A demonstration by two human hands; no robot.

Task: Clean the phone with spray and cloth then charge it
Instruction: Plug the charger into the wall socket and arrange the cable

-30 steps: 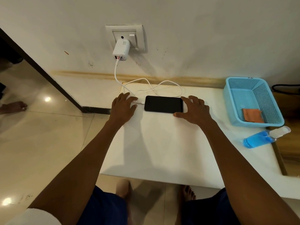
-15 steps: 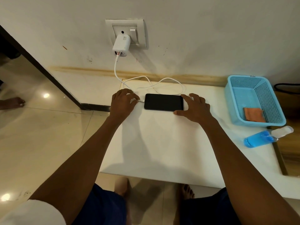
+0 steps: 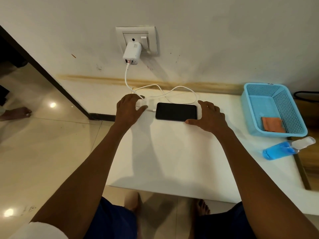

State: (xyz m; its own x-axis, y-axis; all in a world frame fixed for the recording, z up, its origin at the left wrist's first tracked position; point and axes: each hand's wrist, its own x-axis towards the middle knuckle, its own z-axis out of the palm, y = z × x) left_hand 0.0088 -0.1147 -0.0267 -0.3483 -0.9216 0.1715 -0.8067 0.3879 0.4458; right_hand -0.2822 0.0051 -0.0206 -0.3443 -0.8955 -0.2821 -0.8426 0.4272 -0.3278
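Cleaning looks finished: the cloth [image 3: 273,124] lies in the basket [image 3: 255,94], the spray [image 3: 283,150] on its side nearby. The phone [image 3: 176,111] lies flat on the worktop [image 3: 172,161], its cable [image 3: 179,94] at its left end (screen dark, seating unclear). The left hand [image 3: 128,109] pinches the cable by the plug while the right hand [image 3: 208,116], fingers spread, braces the phone's other end.

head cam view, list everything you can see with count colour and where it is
phone: 1, black, flat on white table, between the hands
cable: 1, white, looped behind phone, up to charger
charger: 1, white, in wall socket
basket: 1, light blue, table's right end
cloth: 1, orange, inside basket
spray bottle: 1, blue liquid, lying near basket
left hand: at the cable's phone end
right hand: steadying phone's right end
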